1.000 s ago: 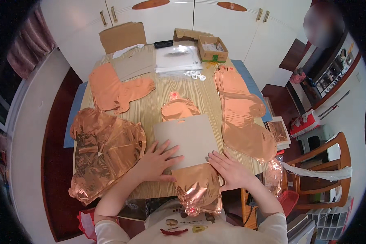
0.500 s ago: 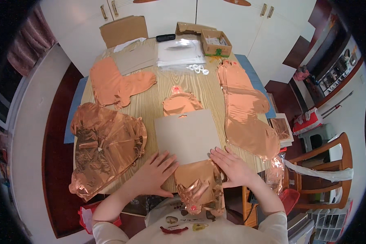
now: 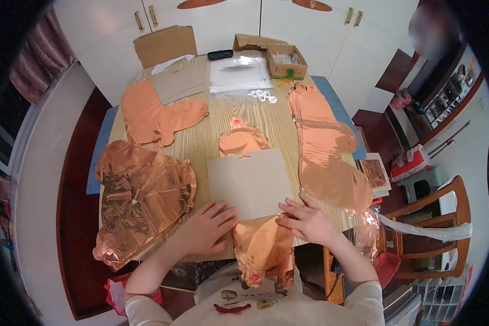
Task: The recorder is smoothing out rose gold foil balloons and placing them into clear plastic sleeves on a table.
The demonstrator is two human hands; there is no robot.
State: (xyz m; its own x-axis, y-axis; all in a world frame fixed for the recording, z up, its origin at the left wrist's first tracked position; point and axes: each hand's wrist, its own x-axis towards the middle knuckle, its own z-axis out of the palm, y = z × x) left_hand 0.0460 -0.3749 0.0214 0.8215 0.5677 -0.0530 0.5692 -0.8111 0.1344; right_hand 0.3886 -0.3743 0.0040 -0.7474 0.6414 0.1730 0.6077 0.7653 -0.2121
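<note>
At lower corners of grey card (image 3: 250,185): left hand (image 3: 205,231) and right hand (image 3: 313,224), spread, without visible grasp. Beneath, over near table (image 3: 281,130) edge: copper foil (image 3: 261,239). Looks light, slippery, crease-prone; probably best lifted by stiffer card's sides.

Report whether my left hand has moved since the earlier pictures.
Yes. Judged against the large copper foil piece lying on the left, your left hand has shifted leftward, closer to that piece, and back toward you.

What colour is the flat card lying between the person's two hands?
Plain greyish beige card, seen best in the head view.
</note>
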